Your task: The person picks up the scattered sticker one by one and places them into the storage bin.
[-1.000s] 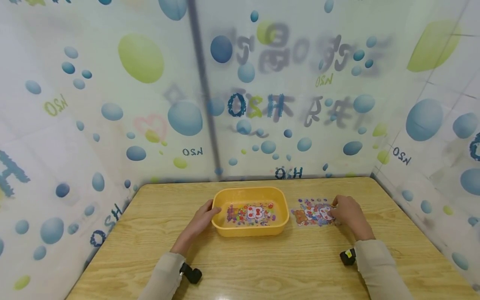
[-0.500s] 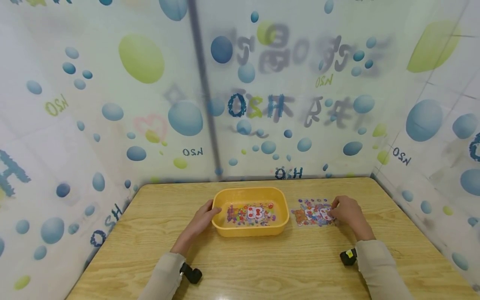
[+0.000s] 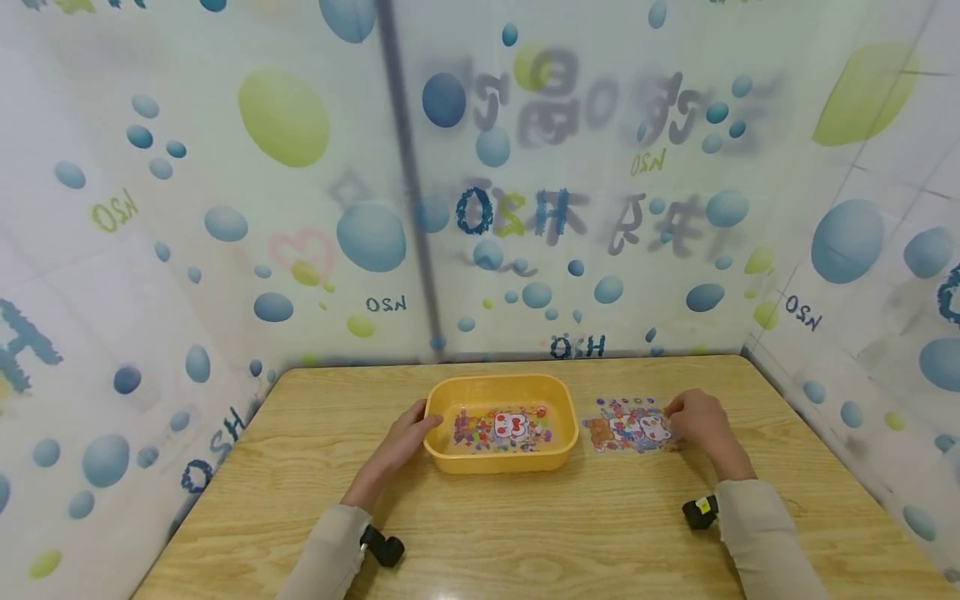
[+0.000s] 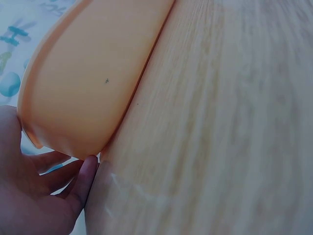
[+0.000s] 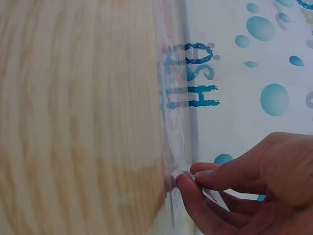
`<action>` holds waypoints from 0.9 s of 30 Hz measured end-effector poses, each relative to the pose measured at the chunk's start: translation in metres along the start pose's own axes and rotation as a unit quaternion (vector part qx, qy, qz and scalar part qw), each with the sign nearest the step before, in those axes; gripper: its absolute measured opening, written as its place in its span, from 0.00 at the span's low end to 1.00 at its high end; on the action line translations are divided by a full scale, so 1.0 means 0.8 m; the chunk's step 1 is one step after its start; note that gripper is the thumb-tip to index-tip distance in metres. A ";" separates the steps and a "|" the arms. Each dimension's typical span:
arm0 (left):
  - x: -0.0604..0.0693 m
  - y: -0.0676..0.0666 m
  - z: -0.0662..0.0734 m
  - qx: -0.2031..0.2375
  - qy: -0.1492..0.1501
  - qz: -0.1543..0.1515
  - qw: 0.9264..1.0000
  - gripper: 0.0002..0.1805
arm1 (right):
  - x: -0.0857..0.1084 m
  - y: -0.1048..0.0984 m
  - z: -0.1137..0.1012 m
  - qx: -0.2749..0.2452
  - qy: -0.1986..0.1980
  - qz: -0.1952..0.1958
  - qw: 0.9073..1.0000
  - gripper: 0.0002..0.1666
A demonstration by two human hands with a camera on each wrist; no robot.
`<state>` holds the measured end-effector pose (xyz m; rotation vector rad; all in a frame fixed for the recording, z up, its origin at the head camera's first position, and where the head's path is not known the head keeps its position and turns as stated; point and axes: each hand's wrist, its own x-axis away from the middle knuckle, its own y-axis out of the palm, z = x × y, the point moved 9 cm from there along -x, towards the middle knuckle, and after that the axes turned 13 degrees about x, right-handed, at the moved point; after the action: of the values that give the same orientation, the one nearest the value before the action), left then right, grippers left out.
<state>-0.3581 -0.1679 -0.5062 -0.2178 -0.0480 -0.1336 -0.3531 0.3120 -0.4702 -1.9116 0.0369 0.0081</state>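
- Yellow plastic tub [image 3: 498,464] sits on the wooden table [image 3: 525,533], with one colourful clear sheet [image 3: 510,427] lying inside it and a second sheet [image 3: 622,427] just beside it, on the person's right.
- Left hand [image 3: 405,435] has hold of the tub's left end, thumb over the rim and the other fingers around the outside. Looks like plain steadying to me.
- Right hand [image 3: 703,421] has the second sheet's far right edge pinched between thumb and fingers; the right wrist view shows clear plastic caught there. Can't tell if that's a single layer or a few stacked up.
- Step in hand, I'd say: getting a proper purchase on that edge. Most of the sheet looks flat on the table, so no real lift yet.
- Next move, my guess: peel the corner up, then bring the sheet left over the rim and lay it on the other one. Calls for a light pinch and a slow lift, since thin film probably flops or clings to the wood.
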 end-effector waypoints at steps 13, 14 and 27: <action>-0.003 0.000 -0.003 0.009 -0.005 0.003 1.000 0.37 | 0.005 -0.028 0.002 -0.021 0.000 0.045 0.999 0.18; -0.003 0.000 -0.003 0.009 -0.004 0.003 1.000 0.37 | 0.006 -0.031 0.001 -0.025 0.000 0.050 0.998 0.17; -0.002 0.001 -0.003 0.009 -0.003 0.001 1.000 0.37 | 0.014 -0.060 0.001 -0.065 0.000 0.103 0.993 0.16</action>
<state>-0.3597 -0.1678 -0.5091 -0.2001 -0.0545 -0.1310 -0.3405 0.3288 -0.4253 -2.0303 0.2399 0.1536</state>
